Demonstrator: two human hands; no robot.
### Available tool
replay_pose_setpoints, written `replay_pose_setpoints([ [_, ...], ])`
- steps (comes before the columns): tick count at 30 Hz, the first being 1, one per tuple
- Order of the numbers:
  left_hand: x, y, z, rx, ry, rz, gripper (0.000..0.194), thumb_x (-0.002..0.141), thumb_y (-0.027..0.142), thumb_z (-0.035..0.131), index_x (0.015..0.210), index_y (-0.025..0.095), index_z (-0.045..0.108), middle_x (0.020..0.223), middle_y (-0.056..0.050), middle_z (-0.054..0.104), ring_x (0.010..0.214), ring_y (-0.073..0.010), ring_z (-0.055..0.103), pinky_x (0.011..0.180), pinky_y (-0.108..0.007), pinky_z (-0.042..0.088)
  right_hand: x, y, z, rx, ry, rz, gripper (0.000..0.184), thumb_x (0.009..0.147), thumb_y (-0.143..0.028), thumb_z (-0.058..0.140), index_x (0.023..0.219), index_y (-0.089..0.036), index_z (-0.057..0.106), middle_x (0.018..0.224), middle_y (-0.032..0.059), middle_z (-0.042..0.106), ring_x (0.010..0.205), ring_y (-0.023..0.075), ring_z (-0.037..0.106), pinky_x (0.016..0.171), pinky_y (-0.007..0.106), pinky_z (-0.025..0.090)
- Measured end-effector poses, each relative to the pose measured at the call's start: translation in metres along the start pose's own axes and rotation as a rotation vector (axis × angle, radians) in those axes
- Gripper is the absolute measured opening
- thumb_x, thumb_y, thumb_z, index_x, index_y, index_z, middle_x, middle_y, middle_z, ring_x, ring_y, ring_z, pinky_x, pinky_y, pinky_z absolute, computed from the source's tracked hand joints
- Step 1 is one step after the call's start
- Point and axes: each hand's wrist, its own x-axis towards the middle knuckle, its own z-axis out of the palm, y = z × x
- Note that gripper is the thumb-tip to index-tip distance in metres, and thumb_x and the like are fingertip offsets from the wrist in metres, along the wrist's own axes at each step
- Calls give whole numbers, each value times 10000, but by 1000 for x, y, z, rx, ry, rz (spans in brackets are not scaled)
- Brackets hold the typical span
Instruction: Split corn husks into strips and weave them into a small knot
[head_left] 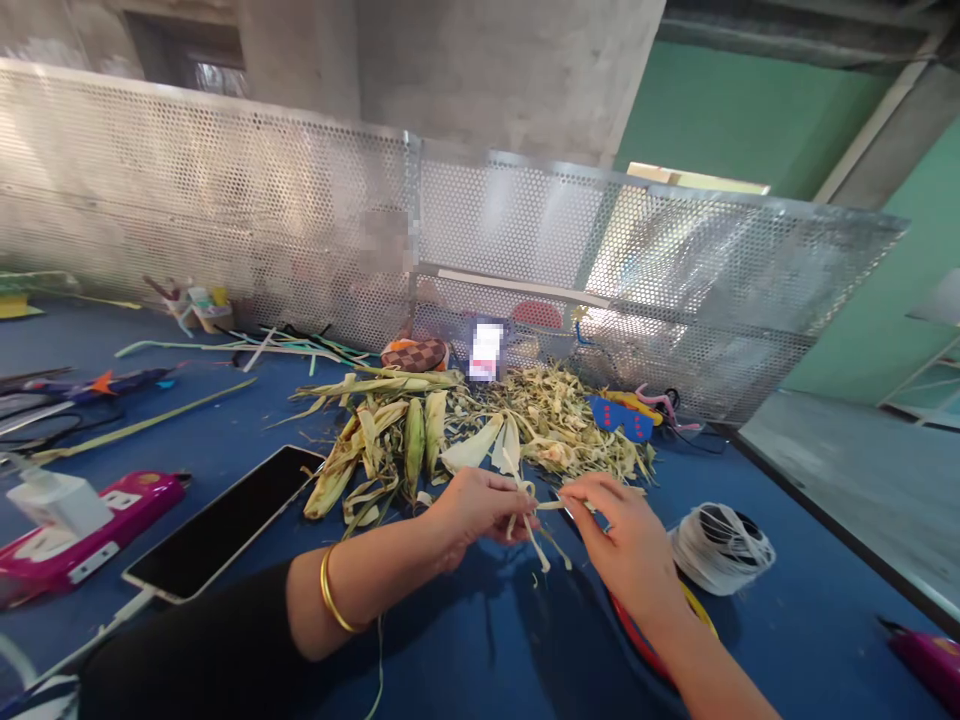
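My left hand is closed, pinching a bundle of pale corn husk strips whose wide ends fan upward and whose thin ends hang below. Across from it, my right hand pinches a narrow husk strip that runs over to the bundle. The two hands are a short gap apart above the blue table. Behind them lies a heap of dried corn husks, with a pile of shredded husk to its right. Part of a red and yellow looped object shows under my right forearm.
A spool of white string stands at the right. On the left are a dark phone and a magenta power strip with a charger plugged in. A perforated metal screen borders the blue table's back. A checkered pouch sits before it.
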Motion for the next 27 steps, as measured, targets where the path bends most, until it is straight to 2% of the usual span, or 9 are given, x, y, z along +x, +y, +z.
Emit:
replay_pose_setpoints([
  [2, 1, -4, 1, -24, 14, 9, 257, 565, 369, 737, 560, 138, 624, 554, 1, 612, 488, -91, 522, 538, -241, 423, -3, -7, 4, -124, 140, -224, 145, 872, -248, 528, 891, -226, 670, 843, 42, 654, 797, 185, 582, 809, 347, 386],
  [3, 2, -6, 2, -26, 19, 19, 261, 563, 368, 737, 545, 141, 609, 522, 17, 581, 478, -84, 498, 525, -234, 406, -5, -13, 7, -138, 137, -316, 145, 879, -217, 521, 899, -223, 665, 799, 33, 644, 771, 173, 574, 829, 353, 370],
  [7, 2, -11, 4, -1, 51, 71, 286, 552, 352, 734, 489, 142, 551, 443, 64, 440, 455, -57, 376, 471, -210, 296, -10, -35, 17, -244, -30, -501, 267, 917, -123, 381, 939, -193, 637, 752, 25, 626, 678, 156, 523, 842, 375, 327],
  [10, 2, -12, 5, 42, 76, 73, 237, 574, 319, 705, 506, 135, 573, 452, 58, 449, 467, -63, 378, 478, -215, 289, -12, -37, 24, -399, -96, -559, 327, 907, -71, 317, 947, -148, 632, 754, 57, 604, 683, 179, 511, 778, 370, 339],
  [13, 1, -11, 5, 54, 73, 57, 211, 592, 282, 687, 492, 135, 574, 439, 58, 443, 457, -62, 372, 473, -213, 290, -15, -34, 28, -458, -63, -588, 330, 897, -52, 309, 954, -111, 628, 751, 73, 598, 677, 186, 514, 739, 366, 349],
  [15, 0, -8, 6, 33, 65, 54, 210, 599, 271, 693, 488, 136, 577, 436, 57, 453, 450, -59, 373, 471, -211, 300, -17, -34, 28, -442, -17, -602, 329, 897, -49, 308, 965, -102, 626, 746, 71, 605, 673, 183, 519, 741, 367, 353],
  [19, -2, -3, 6, 4, 53, 25, 197, 620, 286, 716, 537, 132, 625, 506, 18, 571, 471, -75, 459, 508, -221, 370, -21, -40, 25, -361, 32, -637, 326, 904, -54, 314, 921, -115, 634, 717, 69, 620, 687, 179, 536, 754, 368, 362],
  [27, 0, -6, 5, -13, 70, 8, 213, 648, 280, 731, 540, 129, 628, 507, 11, 591, 481, -83, 504, 540, -222, 422, -22, -47, 26, -239, 10, -772, 288, 895, -68, 364, 908, -87, 651, 713, 69, 652, 658, 167, 550, 795, 372, 404],
])
